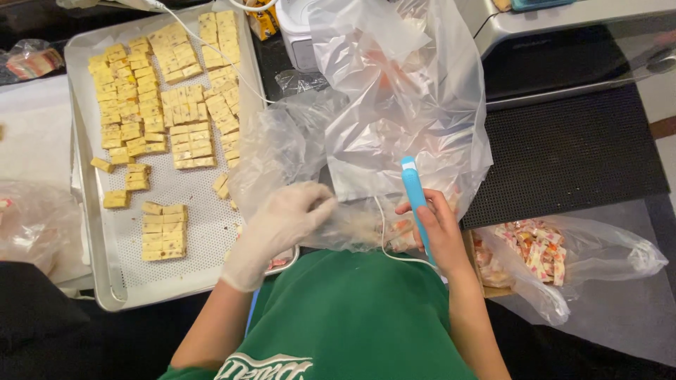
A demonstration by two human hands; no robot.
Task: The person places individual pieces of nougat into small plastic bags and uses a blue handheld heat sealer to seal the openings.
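Left hand (282, 222): gloved, fingers closed in a pinch on the lower edge of the big bag (401, 119), just left of the sealer (415, 204).
Right hand (442, 236): bare, wrapped round the sealer, thumb on its near side.
Sealer: a slim blue bar, upright and tilted a little, its tip against the bag's lower part; a thin white cord (384, 239) loops from it toward the body.
Big bag: clear thin plastic, standing loosely open at the middle of the tabletop, crumpled at the base, with pale and orange pieces showing faintly through it.
How the bag handles: I judge it very light, limp and slippery; it will fold or slide unless held taut, so the edge beside the sealer is the place to pinch, both layers together.
How the sealer handles: stiff, light, easy to grip at mid-length; the cord may drag.
Tray (91, 211): metal, left of the bag, carrying rows of yellow squares (151, 91); these look firm but could crumble.
Small bag (556, 257): lying at the right, filled with wrapped sweets.
Mat (563, 155): dark, behind the small bag.
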